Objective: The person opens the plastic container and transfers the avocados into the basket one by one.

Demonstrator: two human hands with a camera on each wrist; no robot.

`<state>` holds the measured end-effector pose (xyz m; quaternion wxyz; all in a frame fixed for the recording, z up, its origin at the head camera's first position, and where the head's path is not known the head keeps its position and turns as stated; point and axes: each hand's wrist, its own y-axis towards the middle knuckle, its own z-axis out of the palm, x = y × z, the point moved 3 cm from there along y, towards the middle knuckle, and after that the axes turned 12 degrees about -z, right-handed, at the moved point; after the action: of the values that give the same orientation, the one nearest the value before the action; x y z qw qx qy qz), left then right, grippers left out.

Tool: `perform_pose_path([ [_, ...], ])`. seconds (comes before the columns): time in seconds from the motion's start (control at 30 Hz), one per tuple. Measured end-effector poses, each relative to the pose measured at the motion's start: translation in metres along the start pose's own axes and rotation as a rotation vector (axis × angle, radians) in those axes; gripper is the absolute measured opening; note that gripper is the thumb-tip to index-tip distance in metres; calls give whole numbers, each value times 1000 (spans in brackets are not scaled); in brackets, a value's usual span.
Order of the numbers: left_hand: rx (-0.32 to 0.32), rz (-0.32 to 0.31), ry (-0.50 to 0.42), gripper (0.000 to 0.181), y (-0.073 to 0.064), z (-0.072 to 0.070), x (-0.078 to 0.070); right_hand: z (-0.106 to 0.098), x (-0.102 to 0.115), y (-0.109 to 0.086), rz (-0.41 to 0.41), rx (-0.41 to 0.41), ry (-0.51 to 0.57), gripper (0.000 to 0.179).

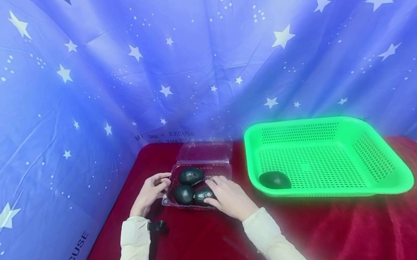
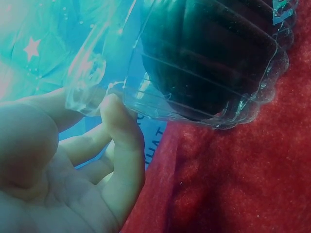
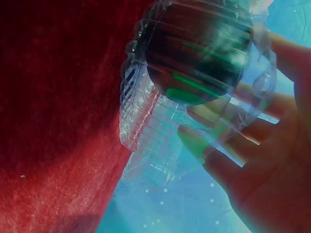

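A clear plastic clamshell box (image 1: pixel 196 207) stands on the red cloth, its lid (image 1: pixel 204 152) raised at the back. Three dark avocados are visible inside: one at the back (image 1: pixel 191 176), one front left (image 1: pixel 183 194) and one front right (image 1: pixel 203 195). My left hand (image 1: pixel 151 193) pinches the box's left rim between thumb and fingers, seen closely in the left wrist view. Reaching over the right side, my right hand (image 1: pixel 230 197) holds the front right avocado, thumb in front. Through the clear wall in the right wrist view, its fingers (image 3: pixel 194 141) show inside the box.
A bright green perforated basket (image 1: pixel 402 184) stands to the right of the box, with one avocado (image 1: pixel 275 179) in its near left corner. Blue star-printed fabric (image 1: pixel 199 64) hangs behind and to the left. Red cloth (image 1: pixel 199 243) covers the table.
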<state>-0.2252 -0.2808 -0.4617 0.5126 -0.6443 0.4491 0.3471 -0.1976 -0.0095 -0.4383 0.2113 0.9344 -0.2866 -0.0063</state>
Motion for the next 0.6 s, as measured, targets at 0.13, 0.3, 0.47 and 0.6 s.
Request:
perform_pose_path([
  [0.13, -2, 2, 3, 40, 0, 1, 0, 3, 0, 0, -2, 11, -3, 52],
  [0.3, -1, 2, -3, 40, 1, 2, 2, 5, 0, 0, 3, 27, -14, 46],
  [0.47, 1, 4, 0, 40, 1, 1, 1, 6, 0, 0, 4, 26, -11, 49],
  [0.6, 2, 1, -2, 40, 1, 0, 1, 6, 0, 0, 0, 15, -8, 49],
])
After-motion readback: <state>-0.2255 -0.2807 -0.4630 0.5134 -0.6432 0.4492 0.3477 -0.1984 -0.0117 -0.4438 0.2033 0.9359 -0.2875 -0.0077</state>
